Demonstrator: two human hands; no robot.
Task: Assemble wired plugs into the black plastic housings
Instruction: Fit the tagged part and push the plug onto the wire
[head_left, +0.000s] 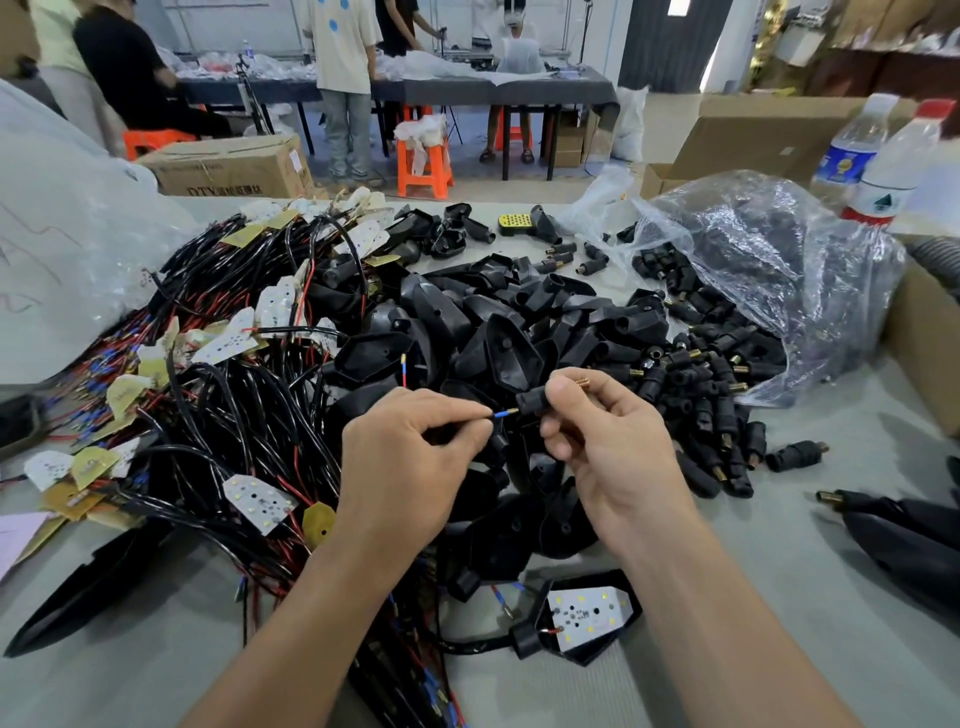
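Centrally, a thin wire end (500, 414) is pinched between the thumb and forefinger of the left hand (410, 457). A blue sleeve and a short bare metal tip are seen on it, and the tip is aimed at the mouth of a small black plug body (531, 403). The plug body is gripped by the curled fingers and thumb of the right hand (608, 441), and a brass threaded stud (584, 384) is seen projecting past the forefinger at its far end. Whether the tip is already inside the opening cannot be told. Both hands are held close together above the tabletop (779, 571), backs upward, with the bare forearms reaching in from the lower edge.

Beneath and behind the hands, a heap of black housings (498, 338) is piled. To the left, a tangle of black and red wires (234, 405) is spread, studded with white LED boards (228, 343). To the right, loose black plugs (711, 395) with brass tips are spilled from a clear plastic bag (769, 260). Near the lower edge, a wired board (589, 613) is seen lying in an open housing (597, 579). Two water bottles (883, 166) are stood at the far right.
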